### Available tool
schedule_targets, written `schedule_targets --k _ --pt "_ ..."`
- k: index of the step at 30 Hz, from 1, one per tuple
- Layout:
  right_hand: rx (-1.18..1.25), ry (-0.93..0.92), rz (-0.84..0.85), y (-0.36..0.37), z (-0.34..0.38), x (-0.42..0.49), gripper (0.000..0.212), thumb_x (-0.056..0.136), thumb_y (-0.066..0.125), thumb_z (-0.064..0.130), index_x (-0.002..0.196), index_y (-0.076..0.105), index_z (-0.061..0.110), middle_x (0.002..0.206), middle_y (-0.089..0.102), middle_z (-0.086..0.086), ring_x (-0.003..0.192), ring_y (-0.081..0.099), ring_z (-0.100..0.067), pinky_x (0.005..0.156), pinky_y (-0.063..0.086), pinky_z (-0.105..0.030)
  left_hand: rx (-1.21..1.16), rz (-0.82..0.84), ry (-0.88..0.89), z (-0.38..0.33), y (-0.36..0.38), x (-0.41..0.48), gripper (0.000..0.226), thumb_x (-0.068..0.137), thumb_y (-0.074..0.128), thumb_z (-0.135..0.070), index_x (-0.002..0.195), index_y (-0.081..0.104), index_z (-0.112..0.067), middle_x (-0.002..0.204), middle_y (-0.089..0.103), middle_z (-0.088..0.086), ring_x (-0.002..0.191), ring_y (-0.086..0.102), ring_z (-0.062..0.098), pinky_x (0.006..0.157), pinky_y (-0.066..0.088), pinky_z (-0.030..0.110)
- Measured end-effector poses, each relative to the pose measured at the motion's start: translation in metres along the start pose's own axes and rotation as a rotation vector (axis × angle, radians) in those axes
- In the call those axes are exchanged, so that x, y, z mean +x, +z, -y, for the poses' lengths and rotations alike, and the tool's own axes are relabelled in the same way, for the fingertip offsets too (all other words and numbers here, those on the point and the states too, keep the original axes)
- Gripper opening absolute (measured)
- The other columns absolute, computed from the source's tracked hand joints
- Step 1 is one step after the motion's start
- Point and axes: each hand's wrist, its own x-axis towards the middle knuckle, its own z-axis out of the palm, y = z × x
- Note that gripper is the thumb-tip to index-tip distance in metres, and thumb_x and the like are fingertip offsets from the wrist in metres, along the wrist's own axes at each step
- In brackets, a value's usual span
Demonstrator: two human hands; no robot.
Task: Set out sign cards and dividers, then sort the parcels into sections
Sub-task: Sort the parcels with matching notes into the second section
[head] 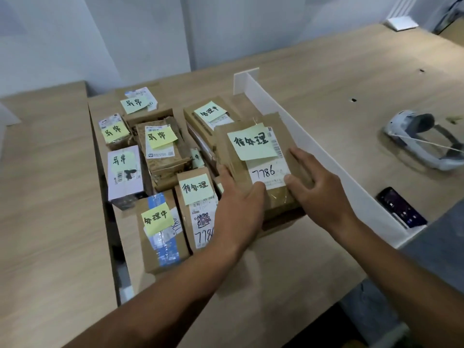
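A flat brown parcel (253, 156) marked 7786, with a yellow-green sticky note, lies on top of other boxes beside the white divider (296, 144). My left hand (238, 207) grips its near left edge and my right hand (316, 182) grips its near right edge, thumb on the white label. Left of it lie several more cardboard parcels with handwritten sticky notes, among them a tall brown box (195, 209) and a blue-taped box (160, 232).
A white box (125, 177) and wrapped parcels (163, 149) fill the left of the group. Right of the divider the wooden table (339, 71) holds a white headset (421, 141) and a black phone (401, 209). A gap between tables runs at left.
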Motion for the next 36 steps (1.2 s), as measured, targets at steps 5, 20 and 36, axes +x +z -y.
schedule_targets --k 5,20,36 --pt "-0.025 0.007 0.047 0.01 -0.007 -0.002 0.063 0.091 0.057 0.049 0.151 0.043 0.036 0.15 0.053 0.011 0.132 0.054 -0.014 0.102 0.054 -0.043 0.022 -0.036 -0.11 0.007 0.004 0.004 0.076 0.092 0.049 -0.036 0.156 0.01 -0.033 0.097 0.062 -0.005 0.081 0.058 0.01 0.069 0.045 0.034" --pt "-0.192 -0.177 -0.101 0.028 0.01 -0.009 0.069 0.095 0.042 0.059 0.157 0.036 0.028 0.144 0.058 0.001 0.125 0.055 -0.021 0.097 0.053 -0.04 -0.099 -0.153 0.118 0.006 -0.016 -0.009 0.044 0.092 0.053 -0.031 0.127 0.033 -0.048 0.095 0.069 -0.035 0.083 0.066 -0.012 0.058 0.05 0.011" --pt "0.069 -0.715 -0.012 0.176 0.315 -0.124 0.067 0.09 0.048 0.058 0.151 0.035 0.032 0.141 0.038 0.003 0.115 0.048 -0.007 0.091 0.043 -0.014 0.028 -0.605 0.446 0.02 -0.345 -0.191 0.065 0.097 0.055 -0.014 0.146 0.025 -0.045 0.116 0.061 -0.043 0.105 0.059 -0.017 0.072 0.052 0.01"
